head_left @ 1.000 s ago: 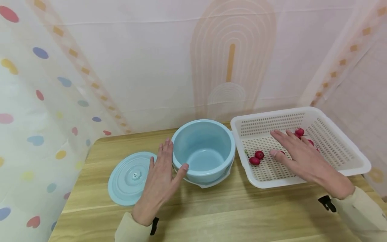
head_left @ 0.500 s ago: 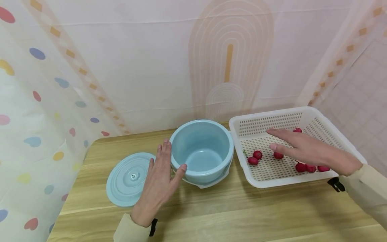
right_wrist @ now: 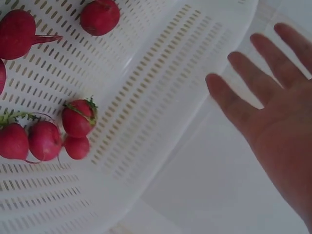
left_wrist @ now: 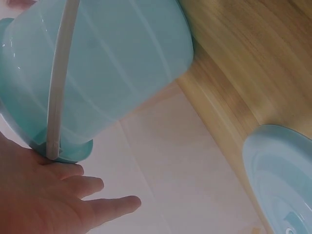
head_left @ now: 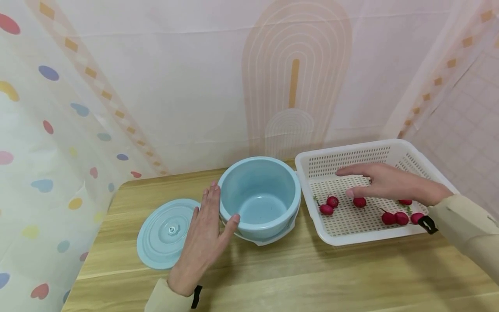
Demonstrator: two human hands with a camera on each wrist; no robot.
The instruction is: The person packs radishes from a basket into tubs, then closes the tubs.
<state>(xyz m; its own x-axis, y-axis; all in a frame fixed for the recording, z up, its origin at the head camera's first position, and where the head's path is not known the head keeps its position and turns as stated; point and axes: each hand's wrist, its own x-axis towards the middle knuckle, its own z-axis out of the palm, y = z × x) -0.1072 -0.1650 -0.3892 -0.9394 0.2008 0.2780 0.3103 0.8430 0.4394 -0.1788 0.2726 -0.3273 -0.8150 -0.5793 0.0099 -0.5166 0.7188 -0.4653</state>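
A light blue bucket [head_left: 260, 208] with a pale handle [left_wrist: 59, 78] stands upright in the middle of the table, and its inside shows bare. My left hand [head_left: 204, 236] rests at the left side of its rim, fingers straight and thumb toward the front. In the left wrist view those fingers [left_wrist: 80, 186] lie right by the rim and the handle's end. Over the white basket [head_left: 339, 239] hovers my right hand [head_left: 383, 182], fingers stretched, holding nothing. Several red radishes [head_left: 359, 202] lie below it, some with green stem bits; the right wrist view shows a group of radishes [right_wrist: 45, 140].
Left of the bucket a round light blue lid [head_left: 163, 234] lies flat on the wooden table [head_left: 280, 277], partly behind my left hand. The basket's left rim stands close to the bucket. A patterned cloth [head_left: 195, 86] hangs behind the table.
My right hand has turned onto its side and shifted slightly left above the basket, uncovering radishes near the front rim. My left hand stays at the bucket.
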